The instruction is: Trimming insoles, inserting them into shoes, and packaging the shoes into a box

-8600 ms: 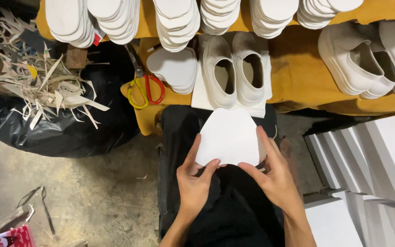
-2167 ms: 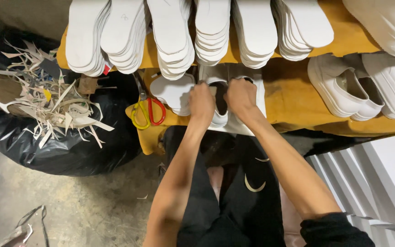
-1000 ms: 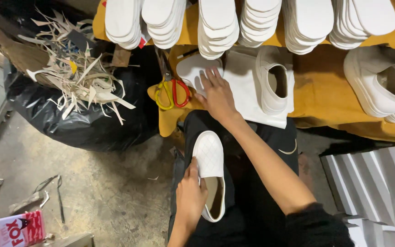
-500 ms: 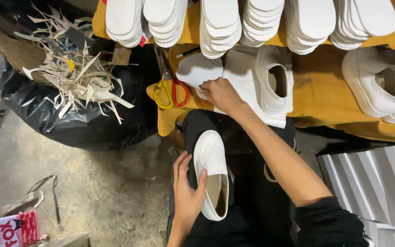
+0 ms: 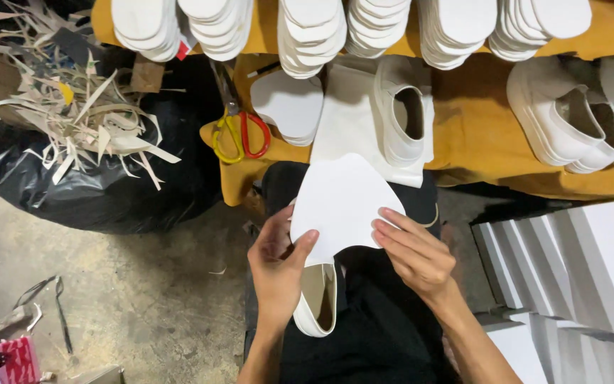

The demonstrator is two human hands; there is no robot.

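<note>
A white cut sheet (image 5: 341, 201) with a curved outline is held over my lap by both hands. My left hand (image 5: 278, 267) pinches its lower left edge and also keeps a white shoe (image 5: 318, 302) under it. My right hand (image 5: 415, 254) lays its fingers on the sheet's lower right edge. The shoe's front is hidden under the sheet; only its heel opening shows. A second white shoe (image 5: 403, 117) stands on a white sheet (image 5: 353, 124) on the yellow table (image 5: 477, 142) just beyond.
Stacks of white insoles (image 5: 314, 32) line the table's far side. Red and yellow scissors (image 5: 234, 134) lie at its left corner beside a small insole pile (image 5: 289, 107). More white shoes (image 5: 563, 117) stand right. A black bag (image 5: 101, 192) of scraps sits left; white boxes (image 5: 584, 270) right.
My right hand has come back from the table with a white cut sheet. Both hands now hold it over the shoe on my lap, which the left hand held alone before.
</note>
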